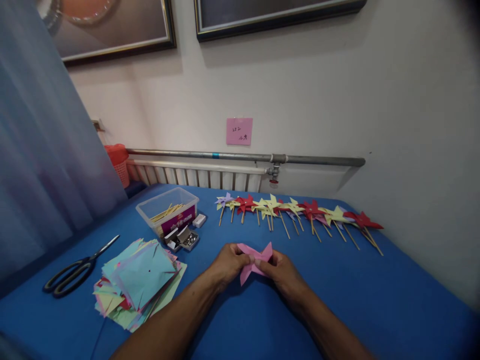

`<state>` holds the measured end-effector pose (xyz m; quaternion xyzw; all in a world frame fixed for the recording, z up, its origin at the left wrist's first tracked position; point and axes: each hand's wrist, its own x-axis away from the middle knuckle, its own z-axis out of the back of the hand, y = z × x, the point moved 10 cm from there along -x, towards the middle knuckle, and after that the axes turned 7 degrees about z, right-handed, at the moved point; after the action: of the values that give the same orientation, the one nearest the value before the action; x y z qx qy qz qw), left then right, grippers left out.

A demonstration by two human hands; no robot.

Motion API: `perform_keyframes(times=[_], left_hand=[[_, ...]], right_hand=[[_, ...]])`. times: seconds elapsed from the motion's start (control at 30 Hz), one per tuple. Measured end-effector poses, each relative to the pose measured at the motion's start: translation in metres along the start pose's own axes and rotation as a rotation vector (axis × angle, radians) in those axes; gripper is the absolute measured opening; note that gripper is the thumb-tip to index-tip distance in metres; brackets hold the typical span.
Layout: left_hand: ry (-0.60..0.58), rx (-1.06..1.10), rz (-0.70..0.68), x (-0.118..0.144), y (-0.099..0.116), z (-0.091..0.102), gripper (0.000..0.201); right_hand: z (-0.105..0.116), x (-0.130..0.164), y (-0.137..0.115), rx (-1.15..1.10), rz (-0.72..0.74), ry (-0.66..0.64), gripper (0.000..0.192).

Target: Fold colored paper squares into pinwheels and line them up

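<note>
My left fingers (244,260) and right fingers (267,269) pinched a seemingly stickless pink pinwheel (259,254) right of the plastic tub (180,222). Also right of it, stick-mounted pinwheels (294,206) looked done; nearer me, cut sheets (144,274) lay unfolded.

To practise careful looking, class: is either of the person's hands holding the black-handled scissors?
No, the black-handled scissors lie on the blue surface, while the left hand and right hand both hold a pink paper pinwheel.
</note>
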<state>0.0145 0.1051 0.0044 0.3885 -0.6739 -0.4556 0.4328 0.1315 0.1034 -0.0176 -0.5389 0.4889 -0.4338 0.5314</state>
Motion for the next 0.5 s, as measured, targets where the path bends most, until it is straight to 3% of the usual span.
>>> perform_keyframes(times=[0.23,0.5], left_hand=[[-0.005,0.032,0.006,-0.0019,-0.0026,-0.0004,0.021],[0.041,0.064,0.004,-0.002,-0.0043,0.0035,0.02]], right_hand=[[0.0046,-0.0032,0.0111,-0.024,0.007,0.039,0.038],[0.0052,-0.0001,0.0029,0.017,0.008,0.08,0.028]])
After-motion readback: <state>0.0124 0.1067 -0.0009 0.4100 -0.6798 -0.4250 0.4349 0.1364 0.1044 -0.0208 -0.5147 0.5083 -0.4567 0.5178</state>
